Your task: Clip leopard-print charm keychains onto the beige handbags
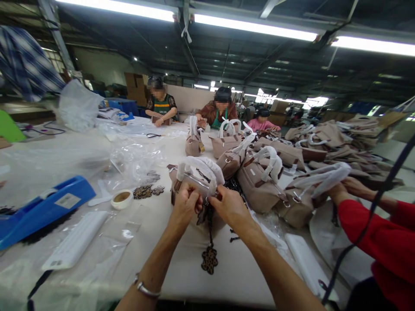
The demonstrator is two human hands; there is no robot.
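A taupe handbag (pixel 173 177) with white-wrapped handles (pixel 207 166) stands right in front of me. Against its near side hangs a leopard-print flower charm (pixel 209 260) on a dark braided cord (pixel 210 229). My left hand (pixel 186 205) is closed in a pinch at the bag's top edge; what lies between its fingers is too small to make out. My right hand (pixel 230 207) pinches near the upper end of the cord, close to my left fingertips. More leopard-print charms (pixel 142 191) lie left of the bag, beside a tape roll (pixel 122 199).
A blue tape dispenser (pixel 65 203) and a white power strip (pixel 76 239) lie at left, among clear plastic sheets (pixel 136 155). Finished-looking handbags (pixel 259 183) crowd the right. A co-worker's red sleeve (pixel 372 233) reaches in there; other people sit across the table.
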